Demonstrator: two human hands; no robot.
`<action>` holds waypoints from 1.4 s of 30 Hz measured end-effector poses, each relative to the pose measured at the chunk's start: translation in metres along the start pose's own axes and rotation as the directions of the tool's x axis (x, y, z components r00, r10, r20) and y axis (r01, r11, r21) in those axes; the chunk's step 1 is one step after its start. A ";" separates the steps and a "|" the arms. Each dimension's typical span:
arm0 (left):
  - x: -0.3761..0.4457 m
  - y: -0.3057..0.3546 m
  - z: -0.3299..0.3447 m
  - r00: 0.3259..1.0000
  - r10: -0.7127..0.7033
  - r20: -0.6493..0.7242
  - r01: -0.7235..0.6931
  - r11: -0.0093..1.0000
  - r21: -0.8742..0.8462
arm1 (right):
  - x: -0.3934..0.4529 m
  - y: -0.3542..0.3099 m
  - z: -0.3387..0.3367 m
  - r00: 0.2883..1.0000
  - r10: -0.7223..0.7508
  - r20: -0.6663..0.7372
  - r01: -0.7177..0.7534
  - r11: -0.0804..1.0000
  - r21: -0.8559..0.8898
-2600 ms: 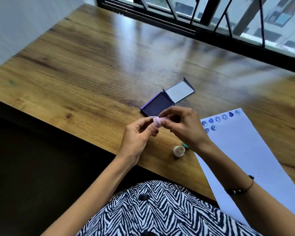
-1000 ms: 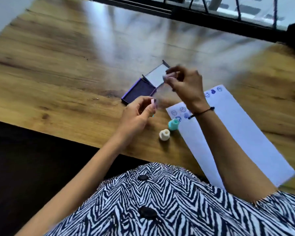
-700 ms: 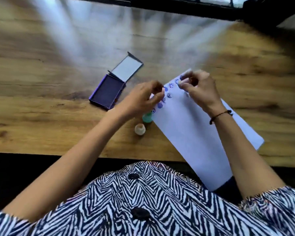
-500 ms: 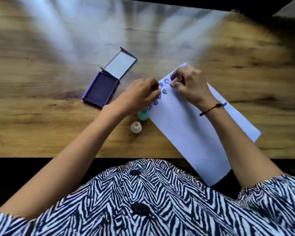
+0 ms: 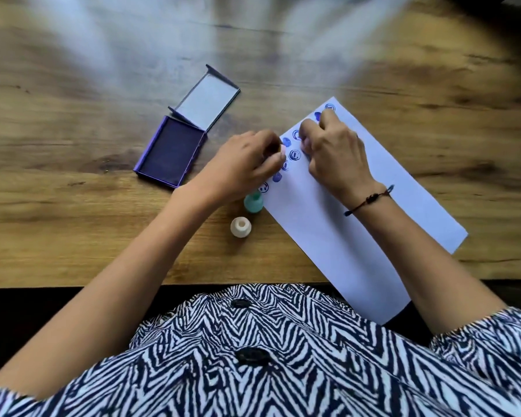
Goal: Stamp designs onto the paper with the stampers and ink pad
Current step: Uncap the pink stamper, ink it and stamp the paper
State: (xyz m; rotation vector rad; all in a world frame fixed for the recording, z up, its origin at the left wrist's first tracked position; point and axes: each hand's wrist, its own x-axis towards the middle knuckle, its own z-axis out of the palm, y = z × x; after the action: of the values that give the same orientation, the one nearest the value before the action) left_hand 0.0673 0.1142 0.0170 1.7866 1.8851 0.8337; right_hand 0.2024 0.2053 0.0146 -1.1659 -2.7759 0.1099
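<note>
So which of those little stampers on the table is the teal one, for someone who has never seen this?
Start at the white paper lying slantwise on the wooden table. At its left edge, just under the left hand, stands the teal stamper, touching the paper's edge. Its only close neighbour is the cream stamper, which stands nearer the person and clear of the paper.

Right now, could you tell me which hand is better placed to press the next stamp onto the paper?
Probably the right hand: it is curled over the paper beside the printed row; the left hand sits at the paper's edge.
</note>
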 end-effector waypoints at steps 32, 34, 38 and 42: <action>-0.003 0.023 -0.014 0.960 -0.267 0.080 0.223 0.566 -0.794 | -0.031 -0.028 -0.046 0.956 0.292 0.026 -0.122 0.316 0.941; -0.004 0.023 -0.013 0.959 -0.273 0.073 0.220 0.561 -0.798 | -0.031 -0.029 -0.046 0.958 0.285 0.018 -0.117 0.332 0.936; -0.007 0.022 -0.015 0.958 -0.280 0.055 0.208 0.553 -0.807 | -0.031 -0.033 -0.044 0.960 0.279 0.002 -0.102 0.347 0.932; -0.008 0.023 -0.014 0.957 -0.288 0.030 0.200 0.582 -0.788 | -0.031 -0.038 -0.038 0.956 0.293 0.010 -0.103 0.302 0.948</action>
State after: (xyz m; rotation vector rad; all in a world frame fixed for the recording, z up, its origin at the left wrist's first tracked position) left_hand 0.0759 0.1041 0.0417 0.9106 1.3939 1.3841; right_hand 0.2029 0.1572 0.0540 -1.0102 -1.7241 1.3924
